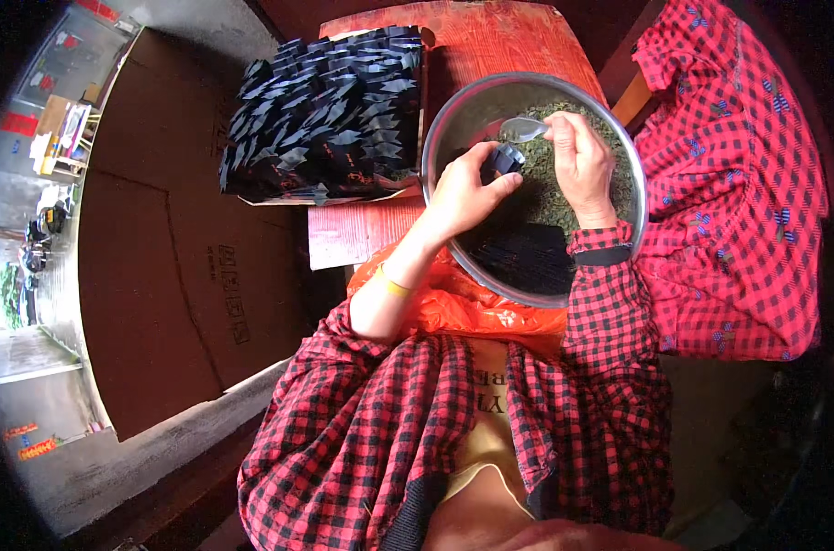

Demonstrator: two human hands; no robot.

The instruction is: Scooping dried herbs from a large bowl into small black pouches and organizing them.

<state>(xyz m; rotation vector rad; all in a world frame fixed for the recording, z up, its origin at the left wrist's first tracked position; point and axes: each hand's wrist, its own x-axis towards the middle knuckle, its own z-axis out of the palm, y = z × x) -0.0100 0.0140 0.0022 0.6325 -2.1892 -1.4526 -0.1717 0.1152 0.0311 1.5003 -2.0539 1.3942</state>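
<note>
My left hand [466, 189] grips a small dark packet [507, 159] whose mouth gapes toward the right. Close beside it, my right hand [582, 165] holds a clear spoon [523, 129] by the handle, its bowl just above the packet. Both hands are over a round metal basin [446, 113]. Dried green leaf flakes [553, 196] cover much of the basin's inside. At its near side lies a stack of flat dark packets [523, 258]. The spoon's bowl shows no clear load.
An open box [331, 124] of upright black packets stands left of the basin on a red wooden table [499, 41]. Orange plastic bag [458, 303] lies under the basin's near rim. Brown cardboard [183, 227] stands at left. Red checked cloth [720, 206] hangs at right.
</note>
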